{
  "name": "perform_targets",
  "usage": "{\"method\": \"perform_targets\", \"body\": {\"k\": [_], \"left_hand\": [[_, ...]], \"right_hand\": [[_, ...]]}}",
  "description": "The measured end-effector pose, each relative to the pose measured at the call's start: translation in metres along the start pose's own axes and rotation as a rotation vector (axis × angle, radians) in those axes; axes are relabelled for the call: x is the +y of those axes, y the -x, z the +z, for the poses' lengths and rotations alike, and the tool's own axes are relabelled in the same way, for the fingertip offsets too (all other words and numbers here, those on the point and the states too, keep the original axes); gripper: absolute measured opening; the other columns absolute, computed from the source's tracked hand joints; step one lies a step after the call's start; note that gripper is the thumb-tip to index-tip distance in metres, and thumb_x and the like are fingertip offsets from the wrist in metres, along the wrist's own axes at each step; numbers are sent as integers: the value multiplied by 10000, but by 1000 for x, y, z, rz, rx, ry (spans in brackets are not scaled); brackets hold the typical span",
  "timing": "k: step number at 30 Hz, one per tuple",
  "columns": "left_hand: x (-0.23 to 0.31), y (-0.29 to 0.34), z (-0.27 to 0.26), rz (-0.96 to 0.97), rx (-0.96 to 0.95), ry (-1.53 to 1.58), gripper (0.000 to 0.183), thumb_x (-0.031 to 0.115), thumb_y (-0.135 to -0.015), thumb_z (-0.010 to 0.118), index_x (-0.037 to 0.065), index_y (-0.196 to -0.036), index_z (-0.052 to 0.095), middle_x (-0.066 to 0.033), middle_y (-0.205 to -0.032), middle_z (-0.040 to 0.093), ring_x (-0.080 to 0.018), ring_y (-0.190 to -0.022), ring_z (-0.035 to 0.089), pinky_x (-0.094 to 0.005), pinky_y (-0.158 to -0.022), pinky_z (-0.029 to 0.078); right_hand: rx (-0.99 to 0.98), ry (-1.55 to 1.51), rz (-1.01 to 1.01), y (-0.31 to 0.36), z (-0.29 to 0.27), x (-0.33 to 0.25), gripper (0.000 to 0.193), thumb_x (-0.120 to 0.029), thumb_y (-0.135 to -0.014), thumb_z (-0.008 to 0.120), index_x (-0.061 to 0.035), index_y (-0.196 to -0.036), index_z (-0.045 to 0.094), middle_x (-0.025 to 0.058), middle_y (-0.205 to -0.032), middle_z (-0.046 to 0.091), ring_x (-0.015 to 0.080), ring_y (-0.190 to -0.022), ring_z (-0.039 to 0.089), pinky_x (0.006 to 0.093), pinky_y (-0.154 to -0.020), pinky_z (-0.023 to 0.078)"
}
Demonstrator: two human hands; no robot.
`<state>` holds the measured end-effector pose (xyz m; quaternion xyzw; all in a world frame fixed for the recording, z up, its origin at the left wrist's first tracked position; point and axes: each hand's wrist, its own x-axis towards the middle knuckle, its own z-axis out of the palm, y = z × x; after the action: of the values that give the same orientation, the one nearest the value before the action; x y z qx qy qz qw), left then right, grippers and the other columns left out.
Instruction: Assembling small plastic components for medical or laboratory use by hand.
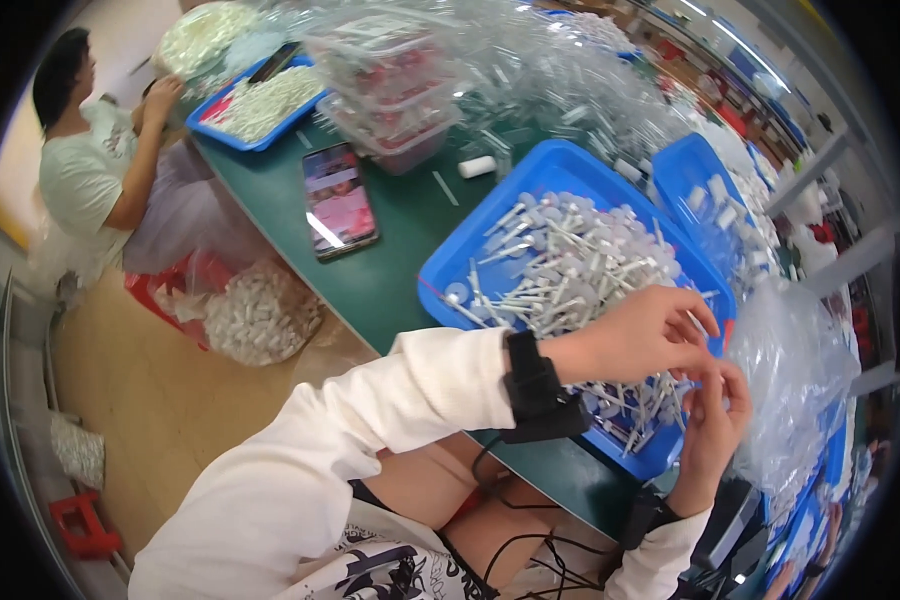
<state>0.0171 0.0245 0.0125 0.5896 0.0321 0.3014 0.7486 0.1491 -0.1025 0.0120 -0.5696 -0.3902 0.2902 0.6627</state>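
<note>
A blue tray (445,265) on the table holds a heap of small white stick-like parts (550,260) with round translucent caps. Over its right side my left hand (635,330) reaches across, fingers bent and thumb and fingertips drawn together. My right hand (712,425) comes up from below at the tray's lower right corner, its fingers curled in a pinch. The fingertips of both hands meet above the tray's edge. Whatever lies between them is too small or hidden to make out.
A phone (339,200) lies on the green table (400,215) beside stacked clear boxes (390,95). Another blue tray (685,155) with white cylinders stands at the right, near plastic bags (790,370). At the far left a person (100,170) sits by a bag of white pieces (260,315).
</note>
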Motion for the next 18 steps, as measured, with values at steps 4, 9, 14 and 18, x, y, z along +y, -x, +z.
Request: {"method": "perform_targets", "body": {"k": [4,9,14,18], "left_hand": [[2,5,-11,-13,-40,-239,271,41,-753,704,-13,-1006,625,-82,-921,656,-140,-846,632,-275,-773,509],[12,7,-5,-49,23,-154,133,-22,-787,646,-45,-918,650,-105,-858,660,-163,-794,643,-267,-711,518],[13,8,-3,-56,117,-2,117,11,-817,634,-45,-921,636,-96,-851,652,-152,-775,636,-269,-713,523],[14,8,-4,-8,181,78,107,-23,-829,601,-50,-932,603,-118,-830,637,-183,-759,629,-306,-708,523]], "right_hand": [[-14,45,-9,0,20,-4,109,-75,-856,608,26,-892,624,55,-795,622,90,-630,553,213,-541,427],[-15,-87,-45,0,12,-11,88,-70,-861,609,8,-899,625,54,-774,634,95,-583,549,218,-511,423],[102,192,-196,3,-3,-23,115,-61,-885,572,11,-953,632,34,-749,607,64,-553,499,186,-481,368],[62,382,-329,6,-3,-20,143,-5,-860,580,5,-979,657,4,-681,537,36,-512,458,183,-448,314]]}}
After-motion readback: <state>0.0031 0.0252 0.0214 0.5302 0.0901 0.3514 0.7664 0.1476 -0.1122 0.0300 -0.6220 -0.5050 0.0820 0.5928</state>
